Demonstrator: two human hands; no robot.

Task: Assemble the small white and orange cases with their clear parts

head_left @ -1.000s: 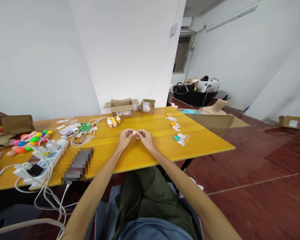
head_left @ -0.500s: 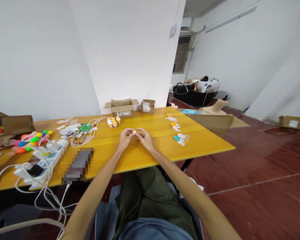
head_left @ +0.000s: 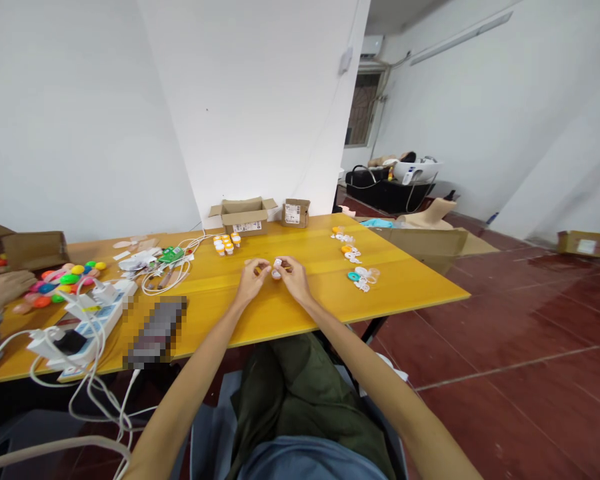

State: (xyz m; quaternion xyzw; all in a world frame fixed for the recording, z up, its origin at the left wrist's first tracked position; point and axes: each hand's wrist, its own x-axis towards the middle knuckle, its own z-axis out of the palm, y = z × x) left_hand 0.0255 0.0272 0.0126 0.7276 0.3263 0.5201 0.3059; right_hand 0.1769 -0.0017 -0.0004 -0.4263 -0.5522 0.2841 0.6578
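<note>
My right hand (head_left: 293, 280) pinches a small white piece with dark marks (head_left: 279, 262) between thumb and fingertips. Just under it, a small round pale part (head_left: 276, 274) shows by my right fingers; whether it rests on the table or is held, I cannot tell. To the left, my left hand (head_left: 251, 280) is closed, its thumb and curled fingers nearly meeting, a little apart from the white piece. Anything in that pinch is too small to make out. Both hands are over the yellow table (head_left: 325, 303).
Orange-lidded white containers (head_left: 225, 244) stand behind my hands, before an open cardboard box (head_left: 245, 217) and a smaller box (head_left: 295, 213). Three groups of small parts (head_left: 364, 277) lie rightward. Leftward are a phone (head_left: 157, 330), power strip (head_left: 115, 303), colourful balls (head_left: 67, 280) and another person's hand (head_left: 5, 290).
My hands, which were together at the white piece, have come slightly apart. The piece is now with my right hand, farther right. The other person's hand has moved in toward the balls.
</note>
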